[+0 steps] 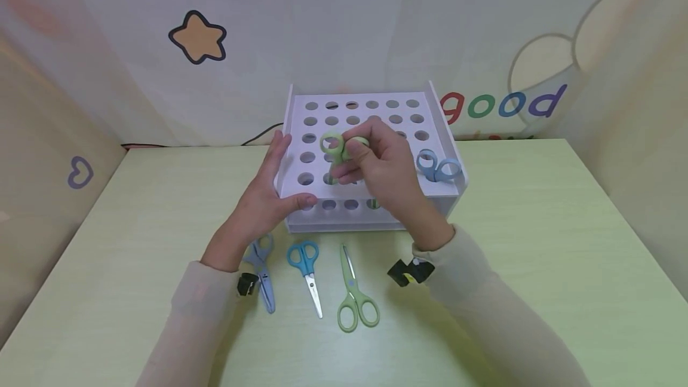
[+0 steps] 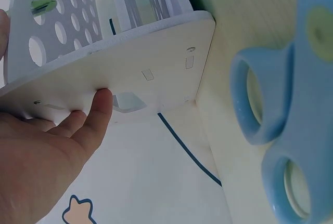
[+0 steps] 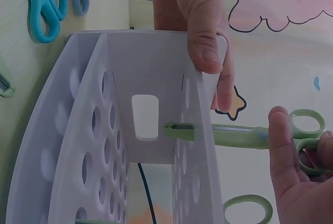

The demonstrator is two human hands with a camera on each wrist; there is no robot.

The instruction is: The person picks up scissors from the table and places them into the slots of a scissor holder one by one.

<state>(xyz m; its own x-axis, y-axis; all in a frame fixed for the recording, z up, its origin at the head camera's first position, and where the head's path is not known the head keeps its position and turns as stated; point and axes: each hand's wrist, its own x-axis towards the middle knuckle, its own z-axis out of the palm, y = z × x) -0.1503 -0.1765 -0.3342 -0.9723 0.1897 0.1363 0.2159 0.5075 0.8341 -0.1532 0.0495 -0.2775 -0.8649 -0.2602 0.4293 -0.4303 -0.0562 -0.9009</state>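
A white rack (image 1: 344, 227) with rows of round holes stands on the table. My right hand (image 1: 384, 166) holds green scissors (image 1: 334, 147) by the handle loops. In the right wrist view their tip (image 3: 179, 131) passes through a hole in the top panel. My left hand (image 1: 260, 187) grips the rack's left front corner, thumb over the panel edge and fingers along the outer side. Light-blue scissors (image 1: 438, 170) sit in a hole at the right front. Another green handle loop (image 3: 250, 198) shows beside the top panel, largely hidden by my right hand in the head view.
In front of the rack lie grey-blue scissors (image 1: 263, 276), bright blue scissors (image 1: 306, 261) and green scissors (image 1: 349, 291). A dark cable (image 1: 263, 134) runs behind the rack. A patterned cloth (image 1: 349, 22) hangs at the table's back edge.
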